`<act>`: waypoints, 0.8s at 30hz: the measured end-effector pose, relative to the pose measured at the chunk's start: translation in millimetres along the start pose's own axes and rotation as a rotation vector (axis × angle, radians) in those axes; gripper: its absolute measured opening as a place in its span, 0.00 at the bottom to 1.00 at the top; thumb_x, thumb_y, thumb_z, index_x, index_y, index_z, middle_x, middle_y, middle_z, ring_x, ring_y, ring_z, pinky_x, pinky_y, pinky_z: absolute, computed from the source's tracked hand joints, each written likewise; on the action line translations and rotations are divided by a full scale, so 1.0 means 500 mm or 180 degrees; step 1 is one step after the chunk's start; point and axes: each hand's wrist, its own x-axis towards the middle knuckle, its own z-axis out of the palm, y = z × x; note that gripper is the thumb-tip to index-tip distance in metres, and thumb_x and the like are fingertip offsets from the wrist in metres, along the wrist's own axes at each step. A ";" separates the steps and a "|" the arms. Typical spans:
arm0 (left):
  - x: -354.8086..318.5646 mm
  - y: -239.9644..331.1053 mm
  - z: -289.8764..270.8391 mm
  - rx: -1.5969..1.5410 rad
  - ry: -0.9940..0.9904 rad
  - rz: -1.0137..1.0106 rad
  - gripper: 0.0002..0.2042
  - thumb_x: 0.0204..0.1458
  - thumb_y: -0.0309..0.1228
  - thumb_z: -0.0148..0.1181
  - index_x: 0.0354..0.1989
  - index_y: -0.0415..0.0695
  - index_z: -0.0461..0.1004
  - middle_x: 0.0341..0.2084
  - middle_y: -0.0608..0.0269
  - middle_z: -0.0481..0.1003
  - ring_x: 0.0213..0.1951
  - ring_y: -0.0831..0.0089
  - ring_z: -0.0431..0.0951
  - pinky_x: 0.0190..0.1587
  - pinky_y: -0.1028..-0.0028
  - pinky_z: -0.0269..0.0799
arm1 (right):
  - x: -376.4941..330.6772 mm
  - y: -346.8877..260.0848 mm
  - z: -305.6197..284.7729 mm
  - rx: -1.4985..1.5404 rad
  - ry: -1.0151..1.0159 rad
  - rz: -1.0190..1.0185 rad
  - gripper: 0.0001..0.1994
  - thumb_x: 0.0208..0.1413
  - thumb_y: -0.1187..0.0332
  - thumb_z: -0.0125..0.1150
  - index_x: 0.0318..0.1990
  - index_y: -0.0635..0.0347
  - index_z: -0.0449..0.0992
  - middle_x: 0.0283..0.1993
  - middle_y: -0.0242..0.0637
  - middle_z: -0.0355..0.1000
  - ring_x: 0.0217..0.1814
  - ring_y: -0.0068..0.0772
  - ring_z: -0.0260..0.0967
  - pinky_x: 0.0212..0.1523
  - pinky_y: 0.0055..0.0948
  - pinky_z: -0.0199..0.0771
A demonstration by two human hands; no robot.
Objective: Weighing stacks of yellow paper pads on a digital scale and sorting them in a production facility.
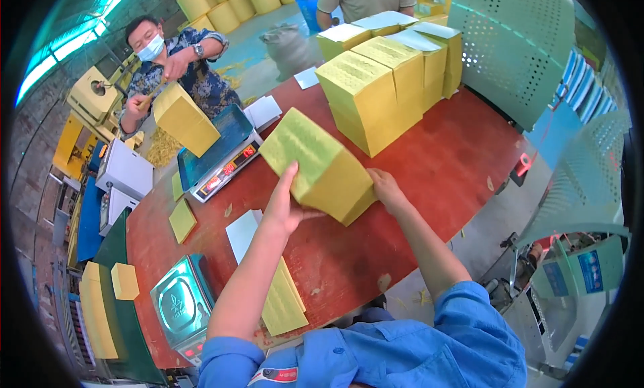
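Note:
A thick block of yellow paper sheets [315, 161] is held tilted above the red table. My left hand [287, 203] grips its near left side, thumb on the top face and fingers reaching underneath. At the block's right end, my right hand [386, 189] is pressed against the paper, its fingers partly hidden. Just beyond the held block stands a larger pile of similar yellow paper blocks [372, 96], some topped with white sheets. Below my left forearm lie a thin yellow stack [285, 307] and some white sheets [243, 232].
Across the red table [429, 187], a masked co-worker [178, 59] handles another yellow block [182, 123] over a digital scale [221, 167]. A smaller scale [180, 307] stands at the near left. A perforated green metal panel [513, 49] rises on the right. Another person [365, 0] stands behind.

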 end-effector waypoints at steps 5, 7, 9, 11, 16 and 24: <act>0.064 0.045 0.018 0.0113 0.0135 0.0014 0.39 0.54 0.59 0.54 0.68 0.48 0.54 0.64 0.48 0.58 0.62 0.44 0.63 0.54 0.30 0.62 | -0.030 -0.042 0.003 -0.1240 0.1022 -0.1418 0.11 0.54 0.67 0.60 0.41 0.65 0.75 0.47 0.46 0.71 0.43 0.42 0.74 0.46 0.36 0.74; 0.072 0.026 0.036 0.0215 0.0229 0.0027 0.41 0.54 0.62 0.53 0.69 0.48 0.53 0.63 0.46 0.58 0.63 0.44 0.62 0.55 0.32 0.63 | -0.069 -0.029 -0.022 -0.1273 0.0512 -0.1292 0.09 0.51 0.72 0.64 0.39 0.64 0.75 0.45 0.44 0.70 0.43 0.38 0.73 0.39 0.31 0.75; 0.067 0.000 0.023 0.0331 -0.0029 0.0293 0.45 0.52 0.66 0.52 0.71 0.49 0.50 0.66 0.44 0.52 0.66 0.44 0.56 0.57 0.33 0.61 | -0.074 -0.049 -0.017 -0.1535 0.0586 -0.1315 0.11 0.49 0.71 0.67 0.37 0.64 0.73 0.44 0.44 0.70 0.40 0.37 0.73 0.37 0.30 0.75; 0.059 -0.038 0.026 0.0141 0.0092 0.0214 0.46 0.51 0.67 0.51 0.71 0.50 0.48 0.68 0.46 0.48 0.68 0.44 0.51 0.57 0.31 0.58 | -0.065 -0.054 -0.007 -0.1753 0.0641 -0.1349 0.13 0.47 0.70 0.71 0.35 0.63 0.72 0.43 0.43 0.69 0.38 0.36 0.72 0.35 0.30 0.75; 0.107 -0.089 0.006 -0.0210 0.0196 0.0127 0.49 0.49 0.70 0.48 0.73 0.53 0.41 0.72 0.50 0.41 0.71 0.46 0.41 0.58 0.23 0.45 | -0.025 -0.048 0.033 -0.1811 0.0793 -0.1471 0.15 0.46 0.68 0.73 0.34 0.64 0.71 0.39 0.42 0.67 0.35 0.37 0.70 0.34 0.31 0.74; 0.250 -0.048 -0.047 -0.0047 0.0612 0.0220 0.47 0.47 0.71 0.50 0.71 0.55 0.50 0.68 0.51 0.51 0.68 0.44 0.49 0.60 0.26 0.43 | 0.084 0.000 0.111 -0.2229 0.1246 -0.2042 0.09 0.51 0.70 0.67 0.34 0.65 0.75 0.41 0.45 0.70 0.40 0.46 0.70 0.43 0.41 0.72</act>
